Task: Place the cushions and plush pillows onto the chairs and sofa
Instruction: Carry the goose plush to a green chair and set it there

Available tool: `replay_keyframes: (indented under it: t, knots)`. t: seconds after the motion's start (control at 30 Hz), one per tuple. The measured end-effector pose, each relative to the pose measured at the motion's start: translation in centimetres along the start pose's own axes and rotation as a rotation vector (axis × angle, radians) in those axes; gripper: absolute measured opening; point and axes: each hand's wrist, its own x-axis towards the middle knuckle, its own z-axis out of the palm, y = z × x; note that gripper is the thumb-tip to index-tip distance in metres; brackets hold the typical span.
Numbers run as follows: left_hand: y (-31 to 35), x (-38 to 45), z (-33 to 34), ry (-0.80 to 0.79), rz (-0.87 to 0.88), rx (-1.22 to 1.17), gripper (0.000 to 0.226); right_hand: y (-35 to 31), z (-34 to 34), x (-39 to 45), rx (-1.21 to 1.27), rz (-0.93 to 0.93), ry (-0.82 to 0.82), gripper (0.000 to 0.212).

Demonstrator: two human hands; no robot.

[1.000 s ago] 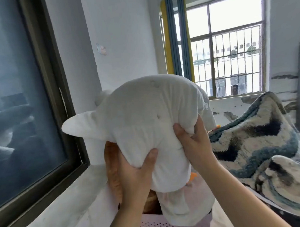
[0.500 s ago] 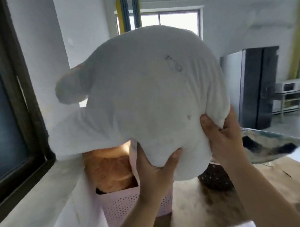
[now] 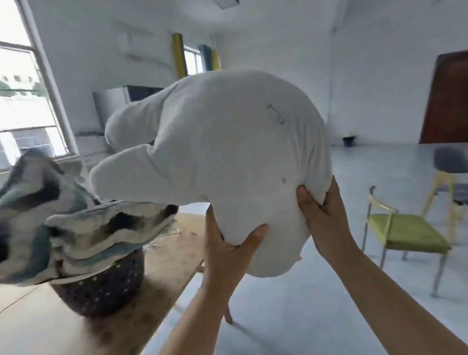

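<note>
A large white plush pillow [image 3: 221, 156] with two floppy flaps on its left side fills the middle of the view, held up in the air. My left hand [image 3: 224, 246] grips its underside, thumb pressed into the fabric. My right hand [image 3: 321, 214] clutches its lower right edge. A chair with a green seat [image 3: 404, 232] and thin metal legs stands on the floor to the right. A blue, white and dark patterned cushion [image 3: 59, 218] lies across a dark perforated basket [image 3: 104, 285] at the left.
The basket stands on a wooden table [image 3: 47, 330] at the lower left. A grey chair [image 3: 458, 167] is at the far right, near a brown door [image 3: 450, 98]. A small dark bucket [image 3: 349, 141] stands by the far wall. Pale floor stretches ahead.
The view has swung right, from the window wall to the open room. The white plush pillow has come along in both hands, away from the pink basket and past the table's edge.
</note>
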Motion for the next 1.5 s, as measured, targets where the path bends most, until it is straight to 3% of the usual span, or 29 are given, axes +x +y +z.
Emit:
replay_keyframes:
  t: [0.17,0.3,0.43,0.5,0.6,0.67,0.8,0.9,1.0,1.13,1.3,1.33,1.4,1.43,1.5]
  knots:
    - [-6.7,-2.4,10.8,-0.256,-0.247,-0.11,0.058,6.7,-10.7,-1.0,-0.185,0.194,0.194,0.023]
    - [-13.6,-6.5,18.1,-0.318,-0.516,-0.121,0.066,14.1,-18.2,-3.4,-0.396,0.452,0.301,0.024]
    - [-19.4,-10.8,23.4,-0.37,-0.77,-0.012,0.06,21.2,-24.3,-6.7,-0.593,0.807,0.321,0.008]
    - [-22.2,-12.2,25.1,-0.407,-0.876,0.068,0.068,23.9,-26.2,-7.6,-0.625,0.938,0.308,0.011]
    - [-25.7,-12.3,26.9,-0.489,-1.001,0.164,0.097,27.7,-27.7,-7.3,-0.619,1.074,0.272,0.018]
    - [-28.2,-10.5,29.0,-0.476,-1.07,0.23,0.084,30.6,-28.6,-5.5,-0.625,1.104,0.275,0.024]
    - [-33.7,-3.7,35.2,-0.526,-0.953,0.185,0.042,37.2,-31.2,1.7,-0.595,1.04,0.412,0.025]
    - [-39.4,0.7,40.3,-0.642,-0.903,0.068,0.05,41.4,-33.0,7.1,-0.559,0.981,0.564,0.031]
    - [-43.7,4.5,45.8,-0.779,-0.889,0.008,0.07,44.2,-35.5,11.4,-0.528,0.915,0.697,0.08]
    - [-47.3,6.4,52.9,-0.971,-0.855,-0.031,0.084,46.6,-40.0,14.7,-0.561,1.012,0.849,0.052]
    - [-51.3,6.2,64.1,-1.164,-0.89,0.007,0.059,50.5,-47.3,16.7,-0.679,1.053,1.143,0.028]
    - [-52.1,6.2,67.0,-1.209,-0.893,0.011,0.059,51.8,-49.4,17.1,-0.675,1.063,1.218,0.03]
    - [-53.2,6.3,73.6,-1.283,-0.896,0.001,0.069,54.1,-54.7,18.4,-0.697,1.07,1.203,0.067]
    - [-53.4,6.4,77.1,-1.302,-0.891,0.004,0.074,54.8,-57.8,19.4,-0.72,1.054,1.246,0.069]
    - [-53.4,7.0,83.6,-1.323,-0.881,-0.018,0.061,55.1,-63.2,22.0,-0.749,0.993,1.362,0.034]
